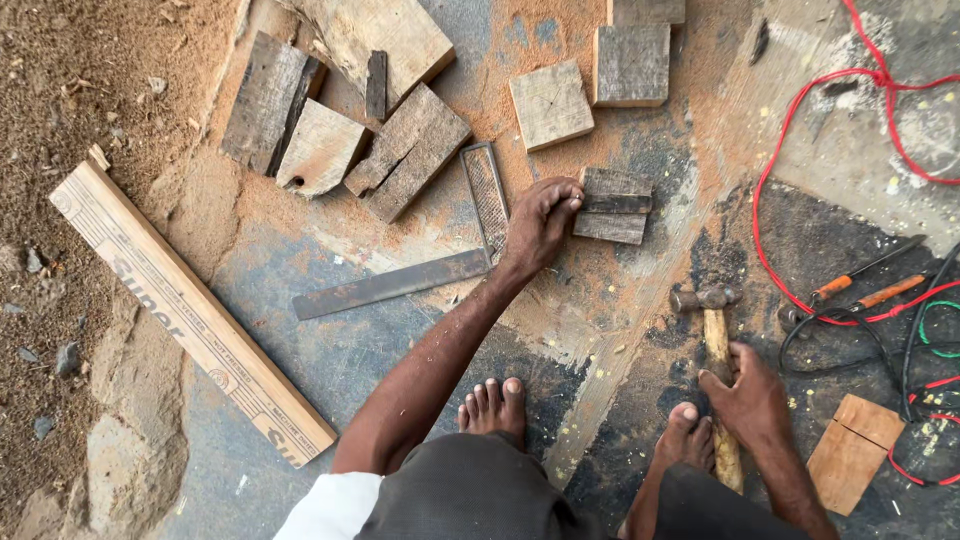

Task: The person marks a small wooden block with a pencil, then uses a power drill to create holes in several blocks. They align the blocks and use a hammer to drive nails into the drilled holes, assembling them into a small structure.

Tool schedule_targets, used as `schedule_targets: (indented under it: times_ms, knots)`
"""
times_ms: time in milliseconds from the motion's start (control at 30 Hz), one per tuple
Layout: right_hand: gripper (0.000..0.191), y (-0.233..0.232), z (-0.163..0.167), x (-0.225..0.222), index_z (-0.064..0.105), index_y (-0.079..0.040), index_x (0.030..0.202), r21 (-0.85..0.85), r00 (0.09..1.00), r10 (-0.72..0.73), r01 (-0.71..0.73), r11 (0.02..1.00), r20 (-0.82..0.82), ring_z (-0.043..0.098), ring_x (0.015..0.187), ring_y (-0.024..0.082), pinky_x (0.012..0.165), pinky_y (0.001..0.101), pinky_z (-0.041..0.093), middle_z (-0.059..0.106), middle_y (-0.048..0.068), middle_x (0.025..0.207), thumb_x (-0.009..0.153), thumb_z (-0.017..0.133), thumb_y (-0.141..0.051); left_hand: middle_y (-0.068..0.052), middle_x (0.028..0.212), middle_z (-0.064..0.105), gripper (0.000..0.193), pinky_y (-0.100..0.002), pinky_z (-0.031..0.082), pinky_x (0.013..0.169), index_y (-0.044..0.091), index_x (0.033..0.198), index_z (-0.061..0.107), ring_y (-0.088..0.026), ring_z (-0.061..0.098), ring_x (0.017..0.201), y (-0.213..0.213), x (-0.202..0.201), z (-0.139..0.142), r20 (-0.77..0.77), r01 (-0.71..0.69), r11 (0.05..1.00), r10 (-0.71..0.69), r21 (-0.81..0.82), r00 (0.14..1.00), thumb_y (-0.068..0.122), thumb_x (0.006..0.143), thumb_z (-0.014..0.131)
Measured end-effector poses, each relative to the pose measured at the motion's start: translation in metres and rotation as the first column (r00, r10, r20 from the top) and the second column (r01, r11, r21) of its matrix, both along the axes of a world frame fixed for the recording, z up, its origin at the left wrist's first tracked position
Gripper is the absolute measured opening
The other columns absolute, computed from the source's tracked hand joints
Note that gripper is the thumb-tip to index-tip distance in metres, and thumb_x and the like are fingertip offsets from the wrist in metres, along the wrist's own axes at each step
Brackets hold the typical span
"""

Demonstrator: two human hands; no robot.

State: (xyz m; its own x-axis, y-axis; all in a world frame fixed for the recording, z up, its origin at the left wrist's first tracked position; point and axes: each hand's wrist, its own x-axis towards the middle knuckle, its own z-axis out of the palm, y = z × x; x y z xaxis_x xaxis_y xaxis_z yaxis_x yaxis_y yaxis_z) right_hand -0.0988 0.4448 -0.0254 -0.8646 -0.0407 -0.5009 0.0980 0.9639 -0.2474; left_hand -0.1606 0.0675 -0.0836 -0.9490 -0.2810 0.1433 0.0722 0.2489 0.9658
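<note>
While crouched, left hand (540, 222) outstretched gripping wood block (612, 205), right hand (750, 400) grasping hammer (718, 360)

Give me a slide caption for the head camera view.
Left hand grips a small wood block; right hand holds a hammer on the sawdust-strewn floor.

The only thing here carrying print is the long flat board (190, 315) lying on the ground well off to my left. It runs on a slant from the upper left, at the edge of the sawdust, down toward my left foot, ending short of it. It is a narrow, straight-edged strip of pale tan wood. Dark lettering runs lengthwise along its face, with a small round mark near each end and a thin dark line along one edge. I see no packages, signs or screens among the wood blocks and tools around me.
</note>
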Motion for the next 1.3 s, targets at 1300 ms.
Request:
schedule_targets:
  times_ms: [1300]
  knots:
    - [0.036,-0.162,0.092,-0.080,0.071,0.001,0.133,-0.099,0.607,0.460,-0.666,0.739,-0.648,0.072,0.081,0.026,0.062,0.0338,0.059,0.075,0.016,0.107,0.099,0.077,-0.008,-0.013,0.128,0.069,0.024,-0.042,0.054,0.106,0.003,0.119,0.068,-0.031,0.066,0.123,0.007,0.008,0.000,-0.162,-0.136,0.938,0.087,-0.318,0.983,0.006,0.095,0.069]
